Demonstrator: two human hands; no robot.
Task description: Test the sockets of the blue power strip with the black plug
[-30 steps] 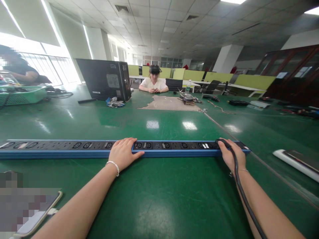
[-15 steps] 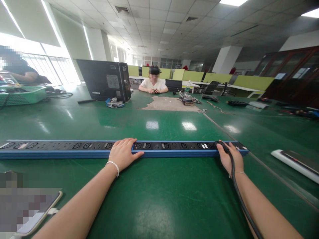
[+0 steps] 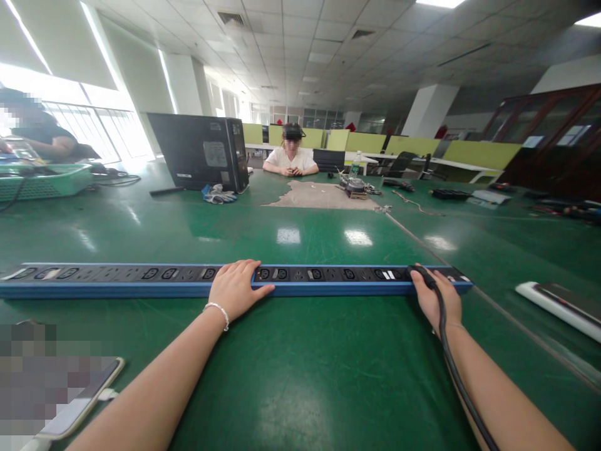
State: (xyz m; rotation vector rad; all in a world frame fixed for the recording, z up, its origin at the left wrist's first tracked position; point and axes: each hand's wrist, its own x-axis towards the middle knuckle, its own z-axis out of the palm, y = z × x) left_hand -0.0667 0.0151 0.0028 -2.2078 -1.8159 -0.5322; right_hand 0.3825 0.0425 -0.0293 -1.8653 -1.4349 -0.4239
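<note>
Long power strip (image 3: pixel 338 289), blue-sided with a black, socket-lined face, lies across the glossy green tabletop (image 3: pixel 300 363). The left hand (image 3: pixel 235 287), thumb spread, grips its middle; the right hand (image 3: pixel 439 300) holds a black corded plug (image 3: pixel 425 276) near two small white labels (image 3: pixel 388 275).

One left hand (image 3: pixel 235 288) and one right hand (image 3: pixel 451 304) are seen, so two hands are counted. One long blue power strip (image 3: pixel 328 289) is seen, and one black cord (image 3: pixel 453 366) at the right hand. One big black computer box (image 3: pixel 183 153), one green basket (image 3: pixel 59 183) and one bottle (image 3: pixel 355 164) are counted. One person in white (image 3: pixel 279 160) and one person in dark clothes (image 3: pixel 47 134) are seen: two people.
</note>
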